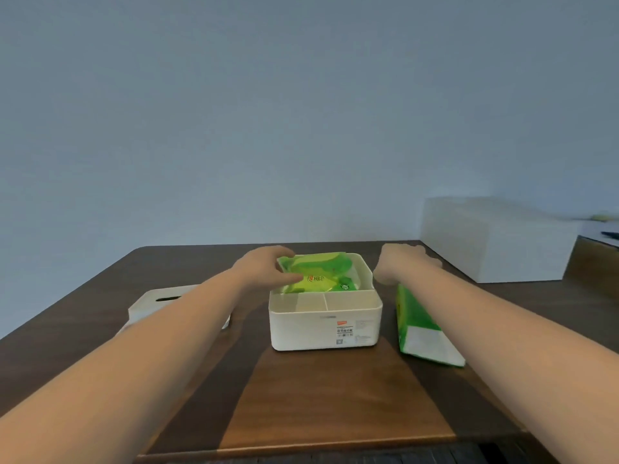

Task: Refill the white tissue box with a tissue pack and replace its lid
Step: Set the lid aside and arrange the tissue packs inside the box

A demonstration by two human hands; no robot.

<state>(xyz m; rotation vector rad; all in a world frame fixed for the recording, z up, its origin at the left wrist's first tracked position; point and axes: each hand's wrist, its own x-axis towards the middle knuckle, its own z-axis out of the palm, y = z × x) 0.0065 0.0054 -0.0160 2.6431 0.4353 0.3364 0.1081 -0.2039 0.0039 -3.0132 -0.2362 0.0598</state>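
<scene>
Grip of the left hand [264, 267] is closed over the near-left corner of the green tissue pack [318, 274], with the thumb laid on the wrapper's top and the fingers curled at its far edge. The pack is seen lying tilted in the far compartment of the white tissue box [326, 324], its left end raised to the rim and its right end sunk lower inside. Two small empty compartments are seen along the near side of the box, parted by a thin wall, and a printed label is carried on the box's front face. The right hand [400, 264] is held just beside the box's right wall; it is blurred, nothing is seen in it, and how far its grip is open cannot be told. A second green tissue pack [422, 328] is lying on the tabletop [335, 396] just right of the box, under the right forearm. The white lid [157, 303], with its dark slot, is resting on the tabletop left of the box, partly hidden by the left forearm. A large white block [495, 239] is standing well to the right of the box, beyond it.
</scene>
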